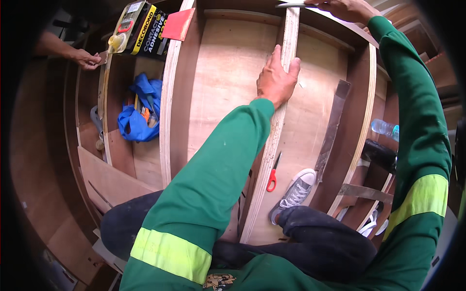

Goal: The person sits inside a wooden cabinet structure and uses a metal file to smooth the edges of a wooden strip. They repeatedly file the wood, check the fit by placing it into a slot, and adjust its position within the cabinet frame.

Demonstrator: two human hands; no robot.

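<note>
My left hand [277, 80] grips the edge of a plywood divider [290, 34], thumb on the right side and fingers on the left. At the divider's far end my right hand [347, 9] is closed on a thin, flat grey tool [291, 5]. That tool lies across the top of the edge; its exact kind does not show. Red-handled scissors [272, 179] lie on the panel right of the divider, beside my grey sneaker [298, 189]. A dark flat strip [334, 123] leans along the right compartment's side.
At the left, another person's hand [88, 59] holds a small flat piece by an edge. An adhesive can [145, 29] and red sheet [178, 24] rest on the dividers. A blue bag [138, 123] sits in a left compartment; a plastic bottle [385, 129] is at right.
</note>
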